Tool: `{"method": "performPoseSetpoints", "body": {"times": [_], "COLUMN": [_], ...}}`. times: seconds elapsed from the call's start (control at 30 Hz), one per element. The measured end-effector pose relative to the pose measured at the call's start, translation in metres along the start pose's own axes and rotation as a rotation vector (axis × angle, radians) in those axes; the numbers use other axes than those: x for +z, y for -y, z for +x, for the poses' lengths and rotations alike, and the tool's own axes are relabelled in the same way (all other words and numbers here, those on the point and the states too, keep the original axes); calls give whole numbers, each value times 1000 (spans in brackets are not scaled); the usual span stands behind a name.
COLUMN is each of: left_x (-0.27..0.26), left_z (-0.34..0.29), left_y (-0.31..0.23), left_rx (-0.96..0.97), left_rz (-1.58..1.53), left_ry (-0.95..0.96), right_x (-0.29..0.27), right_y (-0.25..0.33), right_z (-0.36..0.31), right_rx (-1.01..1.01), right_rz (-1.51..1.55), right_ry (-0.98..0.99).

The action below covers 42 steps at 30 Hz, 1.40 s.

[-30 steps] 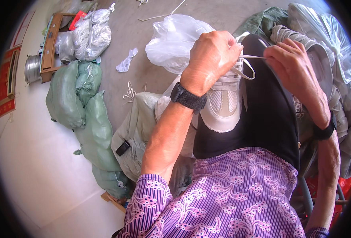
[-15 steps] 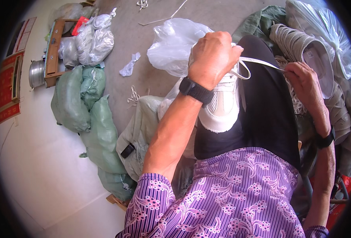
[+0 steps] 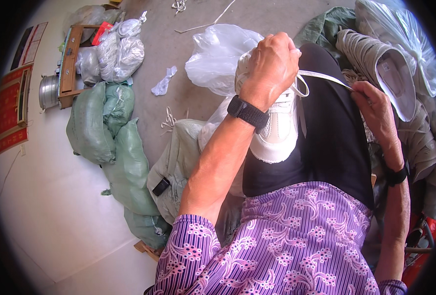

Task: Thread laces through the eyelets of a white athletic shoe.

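A purple floral top (image 3: 296,236) fills the near view, its lower part cut off by the bottom edge; both bare forearms rise past it, each with a black band at the wrist; black trousers (image 3: 326,152) cover the lap beyond. A pale shoe (image 3: 274,135) lies against the trousers, toe toward the body; its far part is largely hidden by the left hand (image 3: 272,64), whose fingers bend over the shoe's upper; their tips are out of sight, so I cannot tell whether they grip lace or shoe. The white lace (image 3: 326,76) leaves the shoe just beside the left thumb, makes a small loop there, and runs to the right hand (image 3: 375,110), whose thumb and fingers are closed on it; the shoe itself is well apart from those fingers.

To the right, a stack of grey shoe parts (image 3: 363,54) is partly covered by a clear plastic bag; a small pale label (image 3: 388,66) shows inside the nearest piece, its print too small to read. Beyond the lap, a translucent bag (image 3: 218,59) lies on the floor, partly behind the left hand; green sacks (image 3: 87,123) line the left wall; on that wall hangs a red panel (image 3: 6,115), its marks blurred.
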<state>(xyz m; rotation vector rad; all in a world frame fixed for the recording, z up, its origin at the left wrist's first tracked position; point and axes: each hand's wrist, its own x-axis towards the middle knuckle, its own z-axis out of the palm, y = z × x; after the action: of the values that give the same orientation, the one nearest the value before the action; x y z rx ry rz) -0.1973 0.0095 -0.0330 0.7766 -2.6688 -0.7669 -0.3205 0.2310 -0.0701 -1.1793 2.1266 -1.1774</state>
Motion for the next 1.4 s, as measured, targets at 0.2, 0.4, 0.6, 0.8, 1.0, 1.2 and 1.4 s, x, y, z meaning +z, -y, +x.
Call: {"method": "performPoseSetpoints", "body": {"times": [0.2, 0.4, 0.6, 0.8, 1.0, 1.2, 1.4], "left_x": [-4, -12, -31, -43, -39, -32, -33], "left_z": [-7, -16, -33, -47, -53, -56, -62], "left_y": [-5, -1, 9, 16, 25, 36, 38], "left_rx": [6, 46, 14, -115, -145, -151, -259], "left_rz": [-242, -181, -28, -105, -217, -331, -418], "left_ry": [12, -73, -235, -277, -293, -441, -409], "right_x": [3, 4, 8, 12, 13, 13, 16], "right_y": [-1, -4, -13, -13, -3, 1, 1], "right_z": [-3, -5, -4, -3, -2, 2, 2], "right_rx": [67, 106, 130, 198, 236, 267, 296], "right_rz": [75, 121, 250, 442, 558, 607, 684], "right_ry": [-8, -21, -15, -3, -33, -26, -67]}}
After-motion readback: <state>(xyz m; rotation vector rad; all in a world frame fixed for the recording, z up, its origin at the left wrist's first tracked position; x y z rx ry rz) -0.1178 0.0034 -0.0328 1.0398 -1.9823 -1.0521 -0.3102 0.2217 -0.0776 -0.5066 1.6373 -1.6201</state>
